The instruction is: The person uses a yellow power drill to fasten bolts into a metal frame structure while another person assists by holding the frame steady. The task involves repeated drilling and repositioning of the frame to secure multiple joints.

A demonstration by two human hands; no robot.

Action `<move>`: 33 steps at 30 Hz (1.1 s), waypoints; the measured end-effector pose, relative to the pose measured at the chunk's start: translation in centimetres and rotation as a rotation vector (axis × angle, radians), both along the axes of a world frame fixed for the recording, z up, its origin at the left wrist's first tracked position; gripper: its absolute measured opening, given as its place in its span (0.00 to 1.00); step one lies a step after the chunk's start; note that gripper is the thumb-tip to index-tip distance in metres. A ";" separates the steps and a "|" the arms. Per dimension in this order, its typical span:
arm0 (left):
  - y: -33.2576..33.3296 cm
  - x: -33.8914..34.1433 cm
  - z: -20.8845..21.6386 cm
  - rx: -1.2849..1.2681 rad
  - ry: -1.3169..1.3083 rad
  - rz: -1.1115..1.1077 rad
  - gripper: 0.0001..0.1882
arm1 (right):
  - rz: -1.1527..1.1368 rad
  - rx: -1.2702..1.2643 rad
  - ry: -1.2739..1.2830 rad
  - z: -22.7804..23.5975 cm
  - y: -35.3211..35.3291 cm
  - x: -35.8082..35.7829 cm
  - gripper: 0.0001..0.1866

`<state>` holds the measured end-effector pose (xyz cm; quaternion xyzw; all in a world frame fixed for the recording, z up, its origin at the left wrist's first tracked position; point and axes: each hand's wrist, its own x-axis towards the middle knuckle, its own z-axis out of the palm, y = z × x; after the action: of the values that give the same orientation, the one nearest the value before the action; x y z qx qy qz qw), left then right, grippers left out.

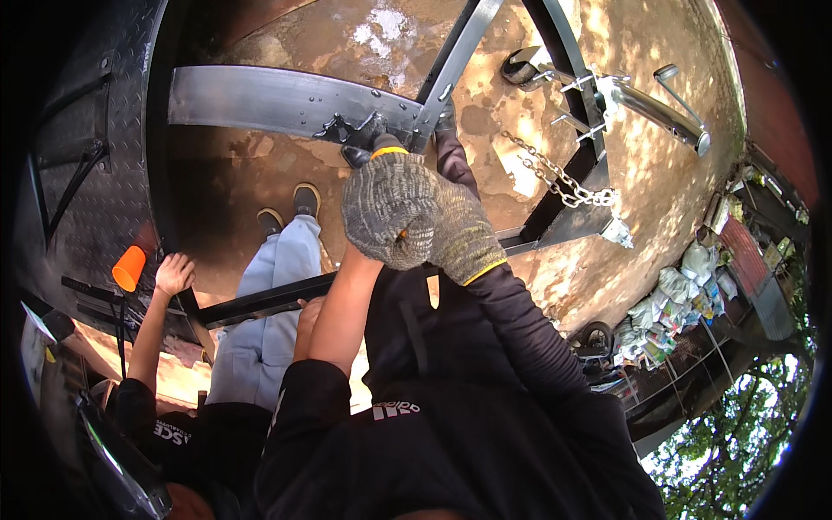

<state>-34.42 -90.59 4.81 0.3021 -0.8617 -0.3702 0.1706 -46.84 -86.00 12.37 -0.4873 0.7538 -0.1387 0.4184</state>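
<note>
Both of my hands wear grey knitted gloves and come together over a corner of a dark metal frame (286, 97). My left hand (390, 208) is closed, its rounded back toward me. Past it juts a dark thing with an orange band (389, 151), mostly hidden, its kind unclear. My right hand (468, 230) presses in against the left from the right, its fingers out of sight behind it. Shiny black smears (347, 128) and droplets mark the flat bar just beyond my hands, near where a slanting bar (455, 56) joins it.
At left, a person in light jeans (282, 260) has a bare hand (175, 274) beside an orange cup-shaped thing (129, 268) near a black tread-plate panel (113, 186). A chain (555, 178), a wheel (523, 69) and a jack-like post (659, 108) stand right. Filled bags (672, 303) lie farther right.
</note>
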 end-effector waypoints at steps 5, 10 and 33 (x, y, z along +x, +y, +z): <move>-0.2 -0.6 0.5 0.093 -0.017 0.015 0.19 | 0.021 -0.033 0.029 -0.6 0.4 -0.4 0.18; 0.6 -0.4 -0.5 0.096 0.027 0.046 0.18 | -0.037 -0.035 -0.048 -0.4 0.5 -0.6 0.19; 1.6 1.1 -1.4 0.597 0.103 0.071 0.17 | -0.016 -0.009 -0.008 -0.6 0.3 -0.2 0.17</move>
<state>-33.37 -88.98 3.39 0.3497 -0.6938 -0.6157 0.1309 -47.08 -85.74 11.77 -0.4826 0.7554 -0.1471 0.4181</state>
